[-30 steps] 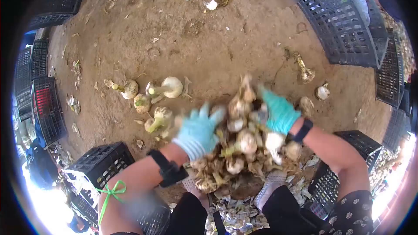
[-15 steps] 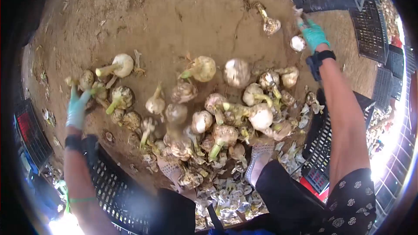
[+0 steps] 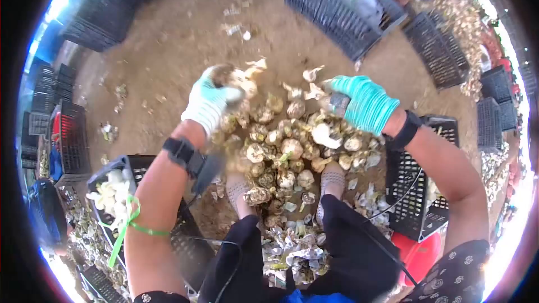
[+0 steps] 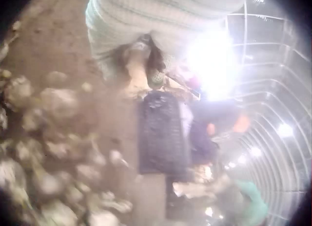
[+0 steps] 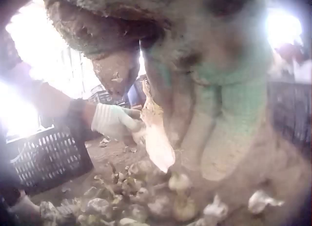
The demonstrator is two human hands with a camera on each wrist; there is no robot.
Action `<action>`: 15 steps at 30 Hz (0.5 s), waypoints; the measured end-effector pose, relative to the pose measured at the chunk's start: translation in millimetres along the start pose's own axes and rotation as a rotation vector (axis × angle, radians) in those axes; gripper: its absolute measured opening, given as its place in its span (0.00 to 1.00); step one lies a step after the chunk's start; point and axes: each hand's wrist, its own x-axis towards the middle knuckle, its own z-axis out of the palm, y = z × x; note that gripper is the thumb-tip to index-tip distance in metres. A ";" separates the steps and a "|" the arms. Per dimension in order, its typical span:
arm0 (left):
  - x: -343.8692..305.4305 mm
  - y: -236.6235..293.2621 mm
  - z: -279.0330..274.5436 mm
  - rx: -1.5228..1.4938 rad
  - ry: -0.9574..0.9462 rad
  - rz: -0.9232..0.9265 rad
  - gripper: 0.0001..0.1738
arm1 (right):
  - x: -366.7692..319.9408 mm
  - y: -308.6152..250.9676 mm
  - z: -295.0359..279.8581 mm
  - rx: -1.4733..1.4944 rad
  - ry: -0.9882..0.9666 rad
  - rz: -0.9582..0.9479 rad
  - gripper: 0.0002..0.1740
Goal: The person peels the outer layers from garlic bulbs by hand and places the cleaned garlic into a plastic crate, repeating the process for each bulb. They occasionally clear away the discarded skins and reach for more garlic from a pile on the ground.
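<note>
In the head view, my left hand, in a pale glove, grips a brownish garlic bulb above the left of the heap; its stem shows under the glove in the left wrist view. Across from it, my right hand, in a green glove, hovers over the heap's upper right. The right wrist view shows its soiled fingers and thumb extended and apart, with a whitish garlic piece beside them; contact cannot be told. Many garlic bulbs lie heaped between and before the feet.
Black crates stand close by at the right and left, the left one holding white garlic. A large crate is at the upper right. Loose skins cover the ground between the legs, and a red container sits at the lower right.
Both hands have come inward from the far left and far right to above the heap. The bulbs now lie closer together, and my left hand has taken hold of one. The head view has shifted.
</note>
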 end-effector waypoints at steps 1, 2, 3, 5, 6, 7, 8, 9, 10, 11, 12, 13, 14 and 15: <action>-32.7 29.7 7.8 -0.027 -0.096 0.026 0.27 | -3.9 -9.3 -4.1 0.197 0.089 -0.041 0.18; -60.5 49.0 13.8 -0.106 -0.158 0.111 0.27 | -12.3 -44.6 -23.4 0.066 0.184 -0.097 0.18; -89.8 69.3 22.0 -0.184 -0.227 0.189 0.27 | -22.3 -82.0 -38.1 -0.065 0.278 -0.144 0.18; -161.7 109.3 38.2 -0.042 -0.298 0.194 0.27 | -40.2 -139.1 -58.0 0.061 0.263 -0.011 0.19; -198.5 124.5 47.0 -0.010 -0.272 0.202 0.27 | -56.4 -171.8 -69.7 0.084 0.314 0.064 0.19; -228.5 133.4 50.9 0.017 -0.243 0.200 0.27 | -66.9 -178.0 -63.7 0.095 0.510 -0.108 0.20; -249.7 134.5 47.2 0.315 -0.164 0.381 0.32 | -82.3 -197.4 -66.7 0.150 0.517 -0.039 0.19; -273.9 134.1 44.7 0.315 -0.156 0.393 0.32 | -97.5 -217.9 -68.5 0.204 0.519 0.031 0.19; -299.3 132.0 42.2 0.608 -0.039 0.677 0.34 | -112.6 -237.2 -68.8 0.237 0.470 0.064 0.17; -324.4 129.0 40.7 0.901 0.088 0.945 0.36 | -129.0 -254.2 -65.2 0.271 0.412 0.102 0.16; -349.7 127.3 40.8 0.884 0.083 0.876 0.35 | -145.1 -262.3 -48.5 0.174 0.643 -0.122 0.14; -370.2 123.2 37.0 0.883 0.091 0.861 0.35 | -159.5 -272.6 -41.1 0.180 0.628 -0.123 0.14; -388.3 118.4 30.3 0.897 0.053 0.766 0.33 | -173.1 -283.2 -32.6 0.245 0.504 -0.062 0.13; -405.1 112.0 22.4 0.910 0.015 0.672 0.30 | -185.9 -295.4 -25.6 0.308 0.380 -0.001 0.12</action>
